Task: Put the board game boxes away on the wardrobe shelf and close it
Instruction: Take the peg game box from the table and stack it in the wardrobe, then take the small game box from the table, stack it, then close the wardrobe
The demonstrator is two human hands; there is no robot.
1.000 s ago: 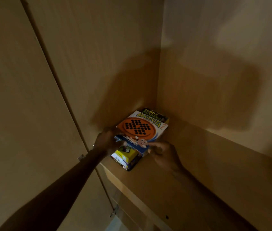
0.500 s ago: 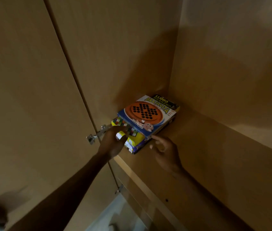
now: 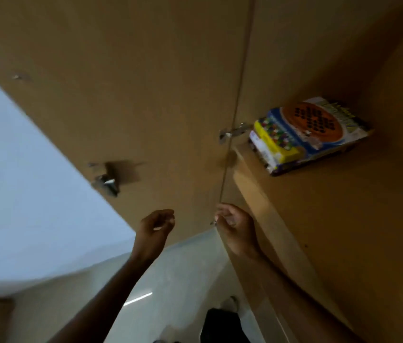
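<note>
Starting nearest, we note two bare forearms rising from the bottom edge. Between them lie a pale, glossy floor point(image 3: 175, 280) and a dark shape point(image 3: 220, 325) too blurred to identify.

The left hand point(image 3: 154, 227) is raised in the air with its fingers loosely curled and holds nothing. The right hand point(image 3: 235, 226) is also loosely curled and holds nothing. Its fingertips point(image 3: 220, 214) are just beside the lower edge of the wardrobe door point(image 3: 133, 82); motion blur keeps us from telling whether they touch it.

The door stands open. It is a flat tan panel with a faint wood grain and matte finish. A small metal fitting point(image 3: 106, 183) sits on its inner face. A metal hinge point(image 3: 232, 132) joins it to the wardrobe carcass. Left of the door is a smooth bluish-white wall point(image 3: 22, 181).

The wardrobe shelf point(image 3: 343, 219) is the same tan laminate, with a thick squared front edge that crosses just behind the right hand.

Farthest off, the board game boxes point(image 3: 306, 134) lie flat in a stack at the shelf's left end, near the hinge and well apart from both hands. These are thin rectangular cardboard boxes.
- The top box is blue with an orange disc dotted black.
- Under it a yellow box with small coloured squares juts forward.
- Only the edges of the lower boxes show.

Nothing stands between the hands and the stack.
</note>
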